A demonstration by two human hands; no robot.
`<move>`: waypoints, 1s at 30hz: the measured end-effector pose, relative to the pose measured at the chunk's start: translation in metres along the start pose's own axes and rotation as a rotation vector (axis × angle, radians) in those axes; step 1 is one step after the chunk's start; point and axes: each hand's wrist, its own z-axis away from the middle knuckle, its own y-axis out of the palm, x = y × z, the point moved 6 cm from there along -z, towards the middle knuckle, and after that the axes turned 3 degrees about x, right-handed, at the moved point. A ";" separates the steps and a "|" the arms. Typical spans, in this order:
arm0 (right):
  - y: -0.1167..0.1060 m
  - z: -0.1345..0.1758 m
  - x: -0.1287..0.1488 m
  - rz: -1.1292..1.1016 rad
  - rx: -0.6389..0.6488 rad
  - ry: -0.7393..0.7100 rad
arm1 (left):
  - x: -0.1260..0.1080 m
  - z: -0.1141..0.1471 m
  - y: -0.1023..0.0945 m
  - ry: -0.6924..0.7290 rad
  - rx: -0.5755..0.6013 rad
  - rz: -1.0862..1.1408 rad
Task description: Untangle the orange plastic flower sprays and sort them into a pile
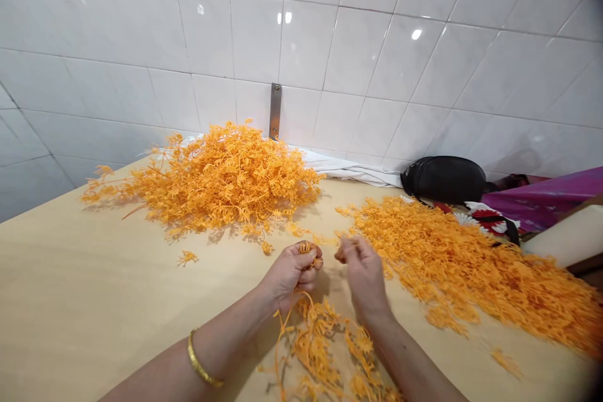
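Note:
My left hand (298,269) is closed in a pinch around an orange plastic flower piece (307,249), whose thin prongs stick up past the thumb. Just to its right, my right hand (358,264) has its fingers curled together and blurred by motion; whatever they may hold is hidden. Below both hands, a loose bunch of orange plastic sprigs (320,345) with thin stems lies close to me, reaching up to the left palm. A large heap of branched orange sprigs (230,179) rises beyond the left hand.
A flatter pile of small orange pieces (452,257) spreads along the right side. Behind it are a black pouch (443,179), purple plastic (551,195) and a white roll (570,235). White cloth (348,166) runs along the tiled wall. One loose piece (187,257) lies left on the table (94,301).

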 end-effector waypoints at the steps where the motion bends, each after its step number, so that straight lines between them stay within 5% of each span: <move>1: -0.015 -0.006 -0.003 -0.064 -0.141 0.045 | 0.001 0.001 -0.002 -0.005 -0.019 -0.007; 3: -0.038 -0.013 -0.009 -0.202 -0.346 0.125 | 0.002 0.002 -0.007 -0.004 -0.047 -0.019; 4: -0.041 -0.016 -0.010 -0.236 -0.341 0.152 | 0.003 0.002 -0.008 0.001 -0.049 -0.022; 10: 0.006 -0.003 -0.005 -0.218 0.213 0.242 | 0.007 0.001 -0.009 0.007 -0.031 -0.054; 17: 0.038 0.018 -0.007 -0.099 0.497 0.213 | 0.006 0.003 -0.005 0.009 -0.024 -0.083; 21: 0.024 0.008 -0.006 0.036 0.341 0.095 | 0.010 0.004 -0.002 -0.054 -0.032 -0.148; 27: -0.056 -0.024 -0.004 0.034 -0.254 0.062 | 0.011 0.006 -0.005 -0.068 -0.067 -0.173; 30: -0.055 -0.026 -0.006 -0.078 -0.193 0.128 | 0.011 0.006 -0.005 -0.072 -0.073 -0.168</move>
